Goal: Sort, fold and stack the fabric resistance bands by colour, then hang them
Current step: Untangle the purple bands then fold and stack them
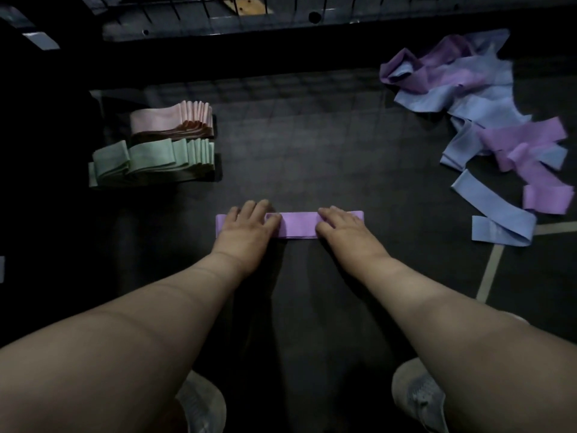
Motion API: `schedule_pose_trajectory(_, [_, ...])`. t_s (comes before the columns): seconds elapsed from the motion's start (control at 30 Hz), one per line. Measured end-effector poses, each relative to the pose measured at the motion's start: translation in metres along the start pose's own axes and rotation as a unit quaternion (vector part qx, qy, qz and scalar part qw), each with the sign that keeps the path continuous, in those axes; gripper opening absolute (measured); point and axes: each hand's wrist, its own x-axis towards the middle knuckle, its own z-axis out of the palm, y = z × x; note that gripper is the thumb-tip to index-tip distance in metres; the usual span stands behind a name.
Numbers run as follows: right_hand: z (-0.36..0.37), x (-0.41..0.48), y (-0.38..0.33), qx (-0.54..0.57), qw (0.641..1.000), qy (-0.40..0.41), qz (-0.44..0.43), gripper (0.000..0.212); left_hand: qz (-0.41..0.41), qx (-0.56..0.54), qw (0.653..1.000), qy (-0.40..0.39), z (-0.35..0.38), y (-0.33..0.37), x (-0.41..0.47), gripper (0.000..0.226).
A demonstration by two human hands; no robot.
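A purple fabric band (298, 225) lies flat and straight on the dark floor mat in front of me. My left hand (249, 225) presses its left part with flat fingers. My right hand (340, 225) lies flat on its right part. A folded stack of pink bands (173, 121) sits at the left, with a folded stack of green bands (153, 162) just in front of it. At the right lies a loose heap of blue and purple bands (487, 120), and one blue band (499, 220) trails nearest to me.
A dark wire rack (249, 14) runs along the far edge. My two grey shoes (418, 398) show at the bottom. Pale tape lines (490, 273) cross the floor at the right.
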Motion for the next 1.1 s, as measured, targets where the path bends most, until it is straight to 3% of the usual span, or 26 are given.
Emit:
schedule_pose_trajectory(0.17, [-0.007, 0.006, 0.004, 0.011, 1.000, 0.013, -0.017, 0.036, 0.002, -0.006, 1.000, -0.029, -0.002, 0.000, 0.004, 0.035])
schedule_pose_trajectory(0.3, [0.006, -0.002, -0.003, 0.027, 0.998, 0.058, -0.001, 0.031, 0.010, -0.016, 1.000, -0.015, 0.004, -0.002, 0.000, 0.053])
schedule_pose_trajectory(0.43, [0.022, -0.004, -0.022, 0.059, 0.998, 0.015, -0.013, 0.047, 0.067, -0.024, 0.997, -0.029, 0.009, 0.010, -0.007, 0.054])
schedule_pose_trajectory(0.67, [0.026, -0.021, 0.007, 0.064, 0.995, 0.052, 0.060, 0.043, 0.019, -0.086, 0.996, 0.008, 0.023, -0.003, -0.019, 0.040])
schedule_pose_trajectory(0.8, [0.025, -0.022, 0.023, 0.074, 0.994, 0.056, 0.061, 0.037, -0.051, -0.118, 0.991, 0.040, 0.021, -0.019, -0.024, 0.025])
schedule_pose_trajectory(0.9, [0.021, -0.017, 0.020, 0.126, 0.980, 0.129, 0.090, 0.025, -0.074, -0.132, 0.985, 0.080, 0.018, -0.025, -0.021, 0.015])
schedule_pose_trajectory(1.0, [0.015, -0.013, 0.014, 0.172, 0.934, 0.245, 0.193, 0.016, -0.196, -0.196, 0.948, 0.156, 0.014, -0.022, -0.016, 0.030])
schedule_pose_trajectory(1.03, [0.014, -0.011, 0.012, 0.192, 0.913, 0.263, 0.246, 0.016, -0.275, -0.228, 0.920, 0.161, 0.010, -0.020, -0.014, 0.038])
schedule_pose_trajectory(1.1, [0.012, -0.008, 0.010, 0.258, 0.865, 0.251, 0.349, 0.023, -0.432, -0.318, 0.832, 0.138, 0.004, -0.016, -0.010, 0.049])
